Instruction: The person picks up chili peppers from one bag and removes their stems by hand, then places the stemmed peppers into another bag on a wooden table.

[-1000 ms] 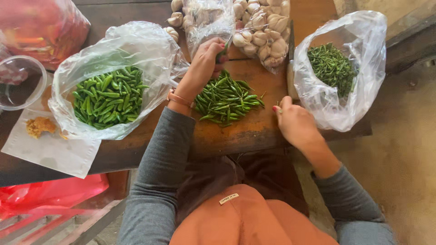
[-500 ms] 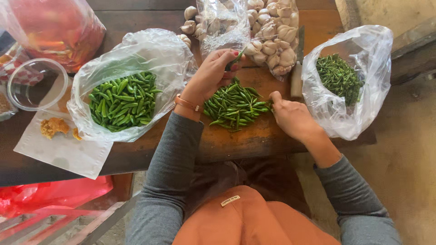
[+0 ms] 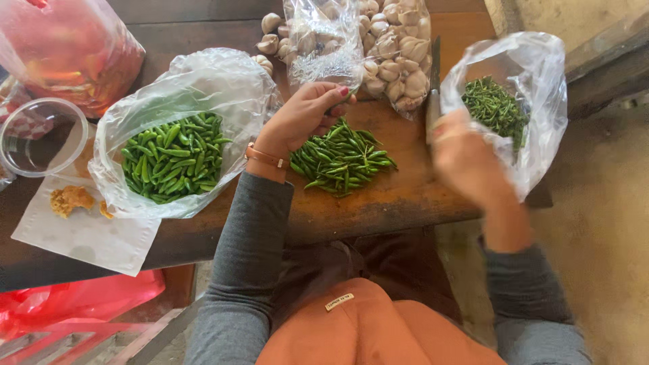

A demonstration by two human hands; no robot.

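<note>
The loose heap of small green chillies (image 3: 341,157) lies bare on the wooden worktop (image 3: 399,196), in the middle, directly in front of the person. Each pod looks light, slender and smooth-skinned, firm enough to keep its shape yet likely to snap or bruise under a hard squeeze; a pinch between thumb and fingertips at the stem end, or at mid-pod, seems the safest hold, since the waxy skin may slide and the pods tangle with one another. The left hand (image 3: 305,116) rests at the heap's upper left edge, its fingers curled together around what seems to be a single chilli (only a sliver of green shows by the red-painted nail, so I cannot be sure). The right hand (image 3: 466,159) hangs to the right of the heap, apart from it, blurred; whether it grips anything cannot be told, though it sits just in front of the clear bag of stems and trimmings (image 3: 503,108) and below a knife blade (image 3: 433,88) that lies near that bag. To the left of the heap, beyond the left wrist, stands an open clear bag of larger green chillies (image 3: 172,159); behind the heap, a bag of garlic bulbs (image 3: 389,51) lies close, nearly touching the left fingertips.
</note>
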